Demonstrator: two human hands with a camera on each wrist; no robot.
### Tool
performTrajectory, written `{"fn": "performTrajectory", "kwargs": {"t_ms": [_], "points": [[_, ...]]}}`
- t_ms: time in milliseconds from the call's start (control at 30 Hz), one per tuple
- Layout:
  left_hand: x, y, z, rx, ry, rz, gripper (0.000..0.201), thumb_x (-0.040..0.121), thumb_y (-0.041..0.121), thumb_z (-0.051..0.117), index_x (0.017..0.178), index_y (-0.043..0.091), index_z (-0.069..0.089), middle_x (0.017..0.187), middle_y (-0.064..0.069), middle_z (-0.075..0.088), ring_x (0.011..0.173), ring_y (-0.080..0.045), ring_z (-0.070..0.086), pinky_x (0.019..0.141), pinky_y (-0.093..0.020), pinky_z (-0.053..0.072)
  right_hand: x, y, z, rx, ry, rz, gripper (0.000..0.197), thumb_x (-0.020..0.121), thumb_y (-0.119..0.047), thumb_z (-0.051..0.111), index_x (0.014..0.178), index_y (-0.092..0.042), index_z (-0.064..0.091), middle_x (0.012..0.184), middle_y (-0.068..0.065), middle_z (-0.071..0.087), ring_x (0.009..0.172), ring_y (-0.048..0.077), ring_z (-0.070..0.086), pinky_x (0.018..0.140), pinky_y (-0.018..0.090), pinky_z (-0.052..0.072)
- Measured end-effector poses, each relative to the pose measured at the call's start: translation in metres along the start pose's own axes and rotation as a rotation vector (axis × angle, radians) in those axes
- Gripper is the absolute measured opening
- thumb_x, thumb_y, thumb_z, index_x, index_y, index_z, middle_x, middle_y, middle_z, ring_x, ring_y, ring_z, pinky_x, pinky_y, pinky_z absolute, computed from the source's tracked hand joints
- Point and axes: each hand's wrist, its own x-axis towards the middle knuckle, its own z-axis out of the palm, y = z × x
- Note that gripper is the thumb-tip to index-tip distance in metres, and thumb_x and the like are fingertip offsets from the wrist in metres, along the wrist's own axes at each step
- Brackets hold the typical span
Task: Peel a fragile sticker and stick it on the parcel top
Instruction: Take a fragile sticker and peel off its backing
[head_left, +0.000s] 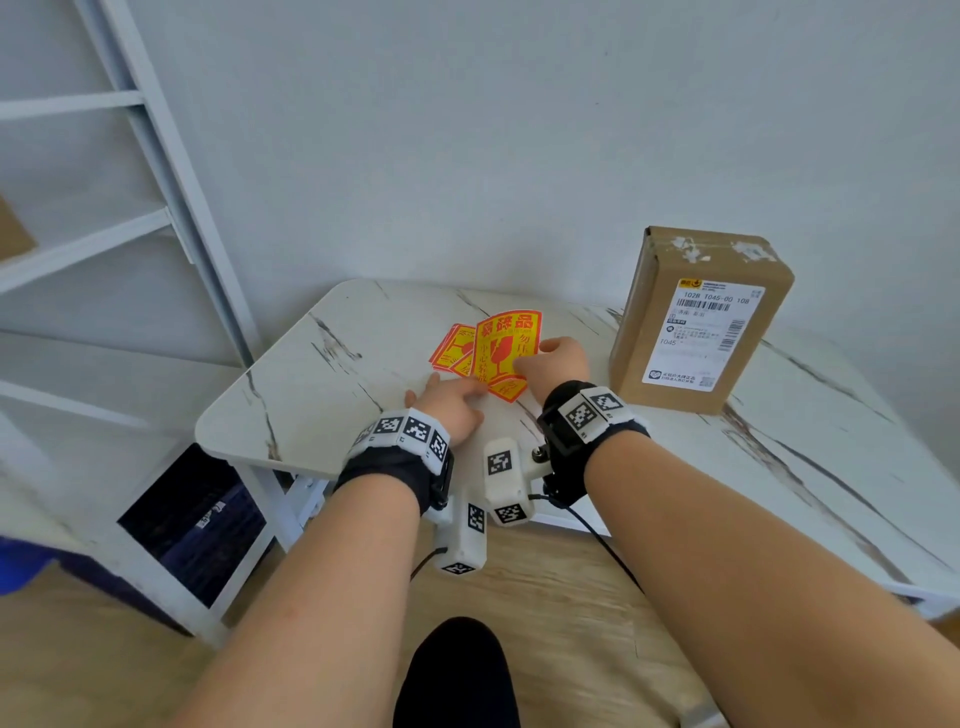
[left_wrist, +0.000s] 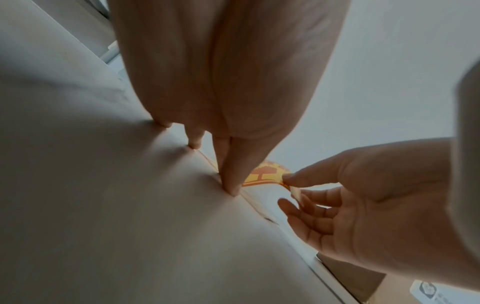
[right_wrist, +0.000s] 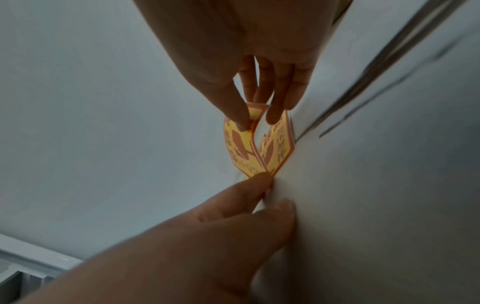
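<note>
A red and yellow fragile sticker (head_left: 505, 344) curls up off its backing sheet (head_left: 453, 349) on the marble table (head_left: 322, 395). My right hand (head_left: 540, 353) pinches the sticker's lifted corner between thumb and fingers (right_wrist: 272, 115); the right wrist view shows the sticker (right_wrist: 237, 148) bent away from the sheet (right_wrist: 279, 148). My left hand (head_left: 452, 395) presses the sheet's near edge down with straight fingers (left_wrist: 230, 185). The brown cardboard parcel (head_left: 701, 322) stands upright to the right, label facing me, with neither hand on it.
The wall runs close behind the table. A white metal frame (head_left: 156, 171) leans at the left. A dark box (head_left: 192, 519) sits under the table's left corner. Bare tabletop (head_left: 779, 467) stretches in front of the parcel.
</note>
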Motion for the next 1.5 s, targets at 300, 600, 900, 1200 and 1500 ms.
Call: {"fn": "performTrajectory", "kwargs": {"t_ms": [300,600,900,1200,1500], "points": [[0.005,0.012,-0.021,-0.188,0.253,0.047,0.047,0.089,0.004,0.046,0.129,0.022,0.060,0.142,-0.003,0.053,0.128,-0.024,0.051,0.103,-0.030,0.041,-0.014,-0.005,-0.027,-0.126,-0.048,-0.175,0.025,0.087,0.003,0.042,0.085,-0.013,0.062,0.083,0.005,0.063,0.072,0.020,0.058,0.058,0.026,0.045],[-0.017,0.066,-0.029,-0.514,0.351,0.149,0.040,0.086,0.017,0.064,0.126,0.011,0.064,0.122,-0.006,0.068,0.115,-0.021,0.062,0.103,-0.031,0.046,-0.049,-0.002,-0.088,-0.197,-0.006,-0.304,0.039,0.087,-0.002,0.037,0.105,-0.016,0.068,0.091,0.004,0.069,0.076,0.019,0.062,0.052,0.021,0.042],[-0.040,0.092,0.022,-0.729,0.096,0.137,0.013,0.084,0.004,0.067,0.097,0.003,0.069,0.075,-0.010,0.065,0.061,-0.019,0.061,0.063,-0.029,0.056,-0.064,0.041,-0.144,-0.235,-0.009,-0.276,0.035,0.088,-0.005,0.043,0.106,-0.019,0.068,0.094,0.002,0.066,0.075,0.013,0.060,0.059,0.022,0.045],[-0.060,0.118,0.054,-0.909,0.033,0.169,0.003,0.085,0.001,0.063,0.086,0.003,0.065,0.076,-0.015,0.066,0.057,-0.024,0.063,0.052,-0.025,0.059,-0.068,0.065,-0.174,-0.290,0.086,-0.401,0.028,0.088,-0.001,0.049,0.103,-0.013,0.069,0.099,0.002,0.061,0.072,0.014,0.058,0.051,0.008,0.041],[-0.054,0.132,0.060,-0.839,0.139,0.182,0.007,0.083,-0.001,0.060,0.083,0.004,0.064,0.069,-0.013,0.065,0.057,-0.021,0.063,0.065,-0.034,0.062,-0.076,0.076,-0.174,-0.410,0.414,-0.597,0.043,0.080,-0.009,0.061,0.122,-0.019,0.061,0.129,0.006,0.055,0.126,0.029,0.041,0.104,0.041,0.036]]}}
